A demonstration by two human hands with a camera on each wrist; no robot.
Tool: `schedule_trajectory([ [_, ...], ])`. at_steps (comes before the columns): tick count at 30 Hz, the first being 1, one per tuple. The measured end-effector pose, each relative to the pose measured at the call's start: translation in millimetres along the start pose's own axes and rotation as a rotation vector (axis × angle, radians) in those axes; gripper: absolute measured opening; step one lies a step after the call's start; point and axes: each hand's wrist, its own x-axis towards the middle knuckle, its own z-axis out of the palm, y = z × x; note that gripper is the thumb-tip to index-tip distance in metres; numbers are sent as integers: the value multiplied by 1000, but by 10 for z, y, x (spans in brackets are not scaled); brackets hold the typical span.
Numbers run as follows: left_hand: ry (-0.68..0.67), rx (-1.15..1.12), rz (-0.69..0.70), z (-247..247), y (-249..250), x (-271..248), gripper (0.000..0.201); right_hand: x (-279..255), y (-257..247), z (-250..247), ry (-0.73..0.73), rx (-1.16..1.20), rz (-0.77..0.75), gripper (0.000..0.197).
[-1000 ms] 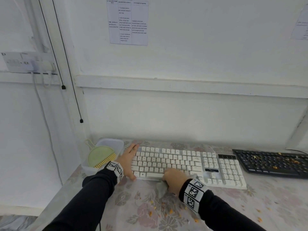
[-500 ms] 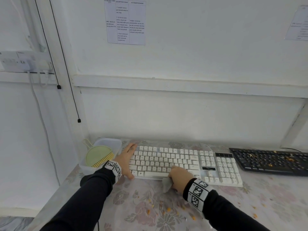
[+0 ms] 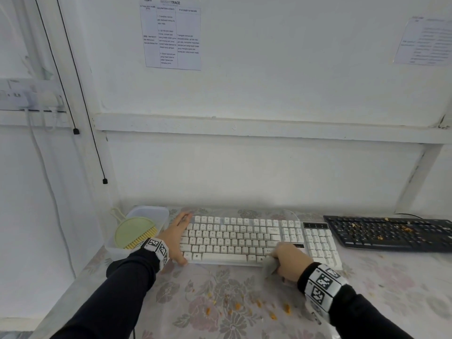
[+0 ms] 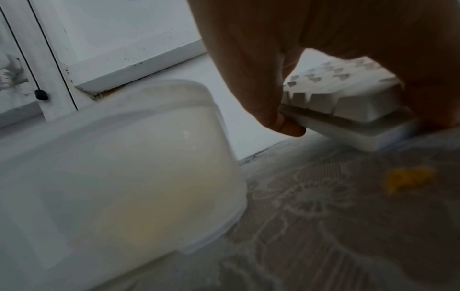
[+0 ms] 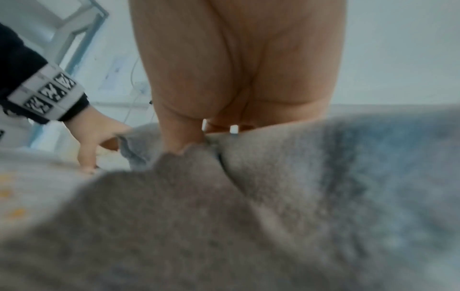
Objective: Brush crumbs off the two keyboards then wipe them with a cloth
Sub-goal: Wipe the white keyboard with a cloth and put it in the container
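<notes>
A white keyboard (image 3: pixel 244 238) lies on the flowered tablecloth. My left hand (image 3: pixel 175 237) grips its left end, fingers at the far corner and thumb at the near corner; in the left wrist view a fingertip (image 4: pixel 286 126) hooks the keyboard's (image 4: pixel 348 106) far corner. My right hand (image 3: pixel 289 259) clutches a grey cloth (image 3: pixel 269 266) against the front rows, just left of the number pad. In the right wrist view the cloth (image 5: pixel 248 216) fills the picture below my hand (image 5: pixel 236 69). A black keyboard (image 3: pixel 391 233) at the right has orange crumbs on its keys.
A clear plastic tub (image 3: pixel 156 212) with a green brush (image 3: pixel 135 232) in it stands just left of my left hand. Orange crumbs (image 3: pixel 244 307) lie on the tablecloth in front of the white keyboard. The wall runs close behind both keyboards.
My right hand has slid the cloth to the right along the white keyboard's front rows. My left hand has stayed on the left end.
</notes>
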Motion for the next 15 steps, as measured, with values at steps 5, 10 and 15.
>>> schedule_trajectory([
  [5,-32,7,-6,-20,-8,19,139,241,-663,142,50,18,-265,21],
  [10,-70,34,-13,-27,-1,40,137,419,-978,316,-5,-165,-291,26],
  [15,-86,32,-13,-10,-30,58,138,413,-782,277,-44,-254,-200,28],
])
